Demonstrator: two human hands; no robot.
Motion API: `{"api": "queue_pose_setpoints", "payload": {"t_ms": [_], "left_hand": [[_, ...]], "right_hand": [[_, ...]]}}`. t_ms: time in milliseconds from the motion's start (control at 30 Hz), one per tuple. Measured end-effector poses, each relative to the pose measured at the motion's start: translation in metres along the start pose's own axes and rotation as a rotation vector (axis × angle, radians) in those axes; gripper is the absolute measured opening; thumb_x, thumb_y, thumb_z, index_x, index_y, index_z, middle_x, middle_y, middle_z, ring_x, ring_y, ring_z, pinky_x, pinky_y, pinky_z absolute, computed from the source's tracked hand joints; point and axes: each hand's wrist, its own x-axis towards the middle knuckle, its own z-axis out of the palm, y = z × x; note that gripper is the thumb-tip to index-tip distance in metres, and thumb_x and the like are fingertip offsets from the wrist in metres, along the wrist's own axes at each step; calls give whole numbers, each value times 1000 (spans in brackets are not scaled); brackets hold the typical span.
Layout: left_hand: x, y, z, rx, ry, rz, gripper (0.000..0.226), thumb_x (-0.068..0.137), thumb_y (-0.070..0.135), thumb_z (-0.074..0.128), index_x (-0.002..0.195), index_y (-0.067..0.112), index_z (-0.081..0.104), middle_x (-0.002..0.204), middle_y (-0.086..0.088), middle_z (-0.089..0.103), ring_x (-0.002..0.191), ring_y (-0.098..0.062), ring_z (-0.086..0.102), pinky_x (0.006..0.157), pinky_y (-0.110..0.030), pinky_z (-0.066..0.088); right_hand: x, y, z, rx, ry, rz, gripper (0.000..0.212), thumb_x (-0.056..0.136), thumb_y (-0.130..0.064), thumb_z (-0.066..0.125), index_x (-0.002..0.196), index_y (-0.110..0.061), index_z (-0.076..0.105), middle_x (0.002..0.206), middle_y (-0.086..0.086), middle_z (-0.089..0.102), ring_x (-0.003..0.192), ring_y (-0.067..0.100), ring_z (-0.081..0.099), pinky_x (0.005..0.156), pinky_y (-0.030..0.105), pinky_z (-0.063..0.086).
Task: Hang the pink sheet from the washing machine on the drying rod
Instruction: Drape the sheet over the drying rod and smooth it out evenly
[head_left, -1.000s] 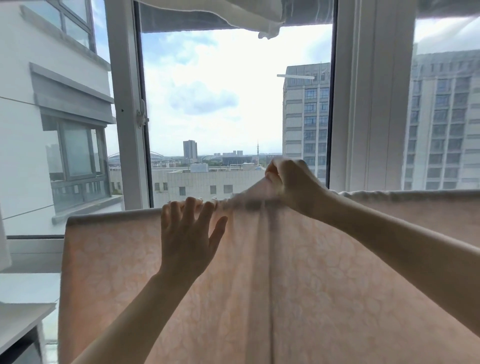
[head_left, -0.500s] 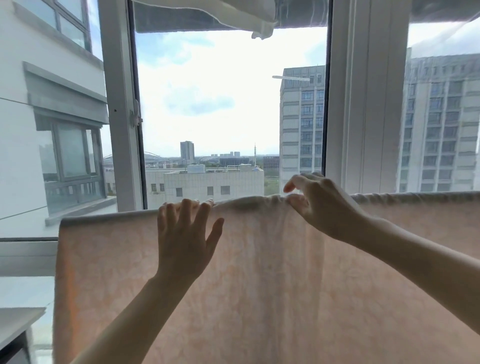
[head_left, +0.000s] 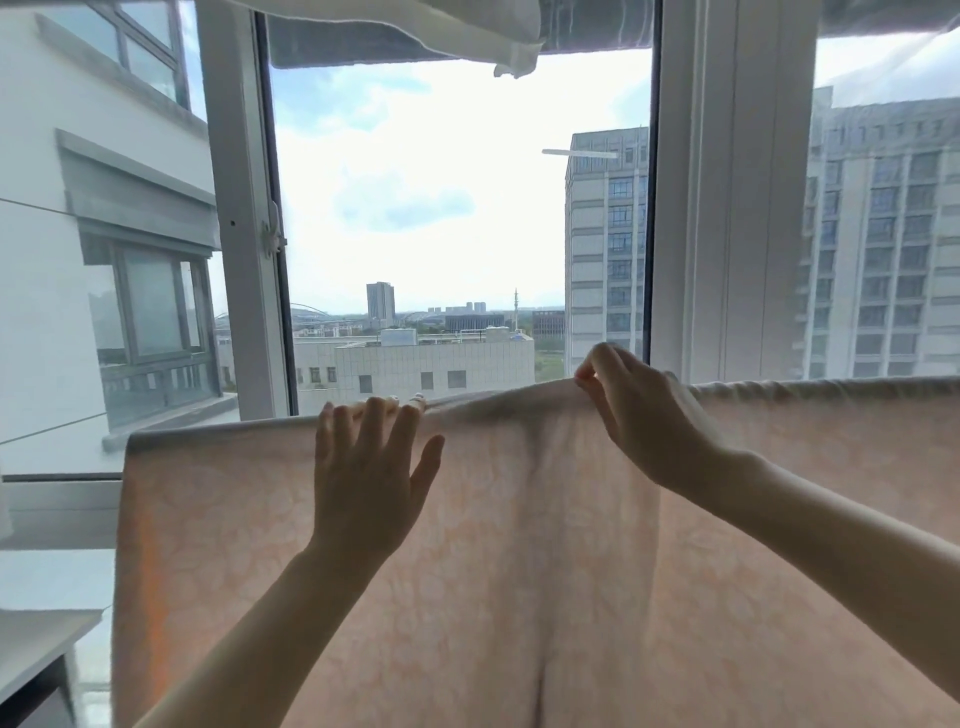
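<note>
pinching pink sheet (head_left: 519, 545) top edge, right hand (head_left: 639, 415).

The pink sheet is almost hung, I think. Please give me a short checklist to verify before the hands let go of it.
1. Thin pink patterned sheet draped over the support at its top fold: ok.
2. Drying rod itself visible under the fold: cannot tell, fabric covers it.
3. Top edge level: not ok, it rises to a peak where the right hand pinches it.
4. Left hand steadying the cloth: ok, straight fingers lie flat against the sheet, tips over the top edge.
5. Cloth smooth: not ok, vertical folds run down below the pinch.
6. Bottom hem off the floor: cannot tell, out of frame.
</note>
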Motion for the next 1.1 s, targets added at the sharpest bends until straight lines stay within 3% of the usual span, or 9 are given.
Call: {"api": "queue_pose_setpoints", "payload": {"t_ms": [267, 467, 633, 700, 800, 867, 933, 1033, 1100], "left_hand": [[8, 48, -3, -69, -27, 77, 53, 97, 47, 33, 127, 8, 53, 121, -13, 59, 111, -33, 56, 106, -57, 36], [17, 94, 2, -42, -31, 92, 52, 96, 52, 34, 134, 20, 48, 130, -10, 54, 115, -34, 53, 104, -61, 33], [26, 99, 2, 15, -24, 82, 48, 95, 56, 36, 126, 23, 53, 116, -9, 55, 96, -36, 52, 83, -47, 47], [26, 98, 3, 35, -48, 89, 52, 93, 59, 37, 129, 24, 52, 118, -9, 54, 99, -37, 52, 83, -47, 47], [24, 97, 2, 42, -65, 79, 57, 91, 63, 35, 129, 24, 51, 119, -11, 54, 101, -40, 52, 86, -52, 47], [24, 95, 1, 41, -66, 80, 59, 90, 64, 35, 129, 24, 53, 119, -11, 54, 102, -42, 52, 85, -53, 47], [25, 93, 0, 43, -62, 81, 59, 90, 65, 36, 129, 24, 54, 119, -11, 54, 101, -41, 52, 85, -53, 47], [24, 93, 0, 40, -54, 77, 59, 90, 64, 38, 129, 23, 53, 119, -12, 54, 102, -41, 52, 88, -55, 47], [23, 92, 0, 38, -49, 84, 58, 91, 62, 38, 131, 22, 52, 121, -12, 54, 102, -40, 53, 90, -55, 45]], "right_hand": [[-13, 12, -4, 36, -69, -34, 10, 97, -18, 49, 89, -12, 49, 78, -2, 54, 54, 11, 53, 53, 29, 53], [-21, 13, -3, 26, -78, 1, 6, 96, -14, 54, 91, -14, 50, 77, -3, 56, 60, 8, 52, 61, 26, 51], [-7, 14, -13, 101, -138, 111, 15, 100, -23, 46, 89, -15, 52, 67, -4, 58, 50, 7, 56, 49, 24, 50], [10, 23, -22, 119, -234, 228, 17, 98, -18, 47, 87, -11, 58, 68, 2, 62, 54, 12, 59, 50, 26, 51], [33, 41, -27, 156, -575, 423, 32, 97, -18, 49, 66, -10, 52, 61, 1, 50, 52, 13, 44, 49, 20, 36], [44, 47, -28, 265, -759, 570, 31, 95, -26, 53, 67, -14, 53, 61, 1, 44, 54, 13, 39, 53, 25, 34], [51, 49, -31, 279, -821, 625, 26, 93, -31, 58, 72, -15, 57, 59, -2, 42, 50, 10, 36, 49, 24, 33], [50, 45, -31, 332, -738, 609, 29, 93, -26, 61, 68, -10, 63, 53, -5, 43, 46, 7, 35, 42, 18, 30], [42, 41, -27, 363, -474, 569, 34, 93, -21, 62, 61, -10, 62, 51, -3, 44, 46, 8, 38, 43, 14, 30]]}}
